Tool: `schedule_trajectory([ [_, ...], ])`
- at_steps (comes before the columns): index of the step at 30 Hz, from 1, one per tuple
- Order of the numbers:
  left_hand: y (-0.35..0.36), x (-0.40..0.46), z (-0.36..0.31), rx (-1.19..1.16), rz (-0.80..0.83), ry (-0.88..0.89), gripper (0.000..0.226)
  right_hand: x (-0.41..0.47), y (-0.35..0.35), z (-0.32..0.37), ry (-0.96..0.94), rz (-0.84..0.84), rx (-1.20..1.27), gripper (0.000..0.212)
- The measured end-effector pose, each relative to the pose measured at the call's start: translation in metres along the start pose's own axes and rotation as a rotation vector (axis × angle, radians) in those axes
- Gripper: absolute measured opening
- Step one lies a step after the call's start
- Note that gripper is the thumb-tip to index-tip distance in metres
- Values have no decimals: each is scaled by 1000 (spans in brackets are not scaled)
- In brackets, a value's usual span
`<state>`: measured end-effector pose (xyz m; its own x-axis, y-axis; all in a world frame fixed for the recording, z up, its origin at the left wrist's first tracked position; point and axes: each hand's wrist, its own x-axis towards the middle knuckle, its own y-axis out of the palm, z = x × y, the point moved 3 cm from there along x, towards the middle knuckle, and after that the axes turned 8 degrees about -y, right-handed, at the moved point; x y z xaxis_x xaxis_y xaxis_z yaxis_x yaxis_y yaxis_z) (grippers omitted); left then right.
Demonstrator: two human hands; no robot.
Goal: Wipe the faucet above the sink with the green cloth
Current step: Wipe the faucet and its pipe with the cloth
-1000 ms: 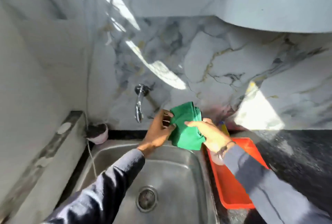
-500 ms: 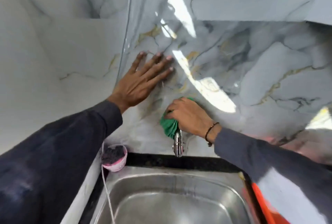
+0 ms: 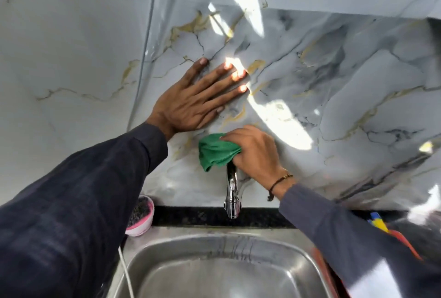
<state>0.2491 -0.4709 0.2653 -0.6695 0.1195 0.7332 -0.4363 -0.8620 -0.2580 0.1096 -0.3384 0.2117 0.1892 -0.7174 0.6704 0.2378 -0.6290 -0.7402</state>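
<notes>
A chrome faucet (image 3: pixel 232 192) hangs down from the marble wall above the steel sink (image 3: pixel 214 271). My right hand (image 3: pixel 256 154) grips the green cloth (image 3: pixel 216 152), bunched over the faucet's upper part where it meets the wall. That top part is hidden under cloth and fingers; only the lower spout shows. My left hand (image 3: pixel 194 101) lies flat on the wall up and to the left of the faucet, fingers spread, holding nothing.
A pink bowl (image 3: pixel 140 216) with dark contents sits at the sink's back left corner, with a thin white cord (image 3: pixel 126 273) beside it. A black stone ledge (image 3: pixel 198 215) runs behind the sink. An orange tray edge (image 3: pixel 405 242) and a blue-yellow item (image 3: pixel 378 221) lie at right.
A second ago both hands held the cloth in front of the wall. Since then my left hand went flat on the wall and my right hand pressed the cloth onto the faucet's top.
</notes>
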Motion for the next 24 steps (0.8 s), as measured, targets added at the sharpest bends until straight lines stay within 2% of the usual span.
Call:
schedule_trajectory([
  [2,0,0,0,-7,-3,-12,65,-16,6,-6,249,-172,97,24],
  [5,3,-1,-1,-14,13,-9,65,-36,17,-13,558,-299,256,31],
  [8,5,-2,-1,-15,1,-12,66,-56,26,-16,851,-381,432,26],
  [11,5,-2,-2,-18,-18,-17,66,-69,44,-13,1234,-398,795,16],
  [14,4,-2,-2,-7,-25,-19,67,-73,64,-3,1542,-332,1282,20],
  [16,4,-2,-3,13,-33,-18,68,-69,72,8,1627,-212,1651,28],
  [18,5,-3,-3,26,-33,-15,68,-62,77,18,1609,-171,1902,34],
  [21,6,-3,-2,31,-40,-12,69,-52,82,28,1527,-159,2096,36],
  [24,5,-3,-1,28,-48,-9,70,-50,84,27,1496,-193,2149,32],
])
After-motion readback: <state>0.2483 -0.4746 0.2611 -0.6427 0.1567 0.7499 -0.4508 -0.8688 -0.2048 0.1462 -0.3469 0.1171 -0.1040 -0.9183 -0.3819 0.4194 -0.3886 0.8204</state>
